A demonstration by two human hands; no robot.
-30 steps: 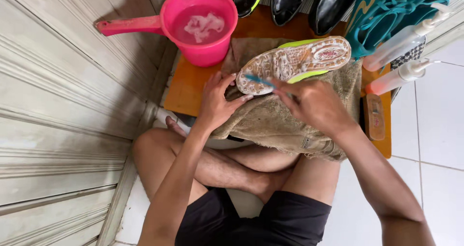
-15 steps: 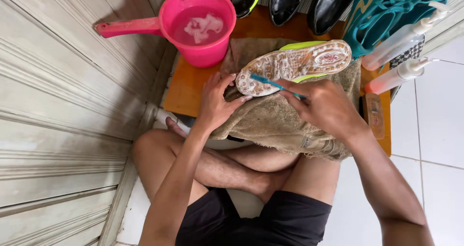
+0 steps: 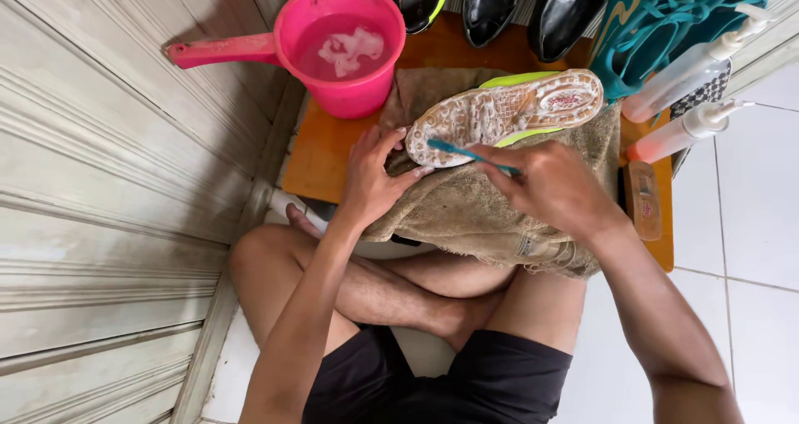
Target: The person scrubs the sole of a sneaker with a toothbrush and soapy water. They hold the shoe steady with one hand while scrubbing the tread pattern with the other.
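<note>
Gripped in the closed fingers of the right hand [image 3: 553, 187], a thin teal brush [image 3: 466, 152] points its head at the heel end of a shoe [image 3: 508, 112], which lies sole up with lime-yellow edges showing. Seen from the head camera, the shoe rests on a brown towel [image 3: 466, 216] spread over a low orange table [image 3: 325, 153]. Beside the heel, the left hand [image 3: 374, 178] presses on the towel with fingers spread, holding nothing. At the table's far corner stands a pink dipper [image 3: 341, 45] of soapy water. Two spray bottles [image 3: 691, 128] lie to the right.
</note>
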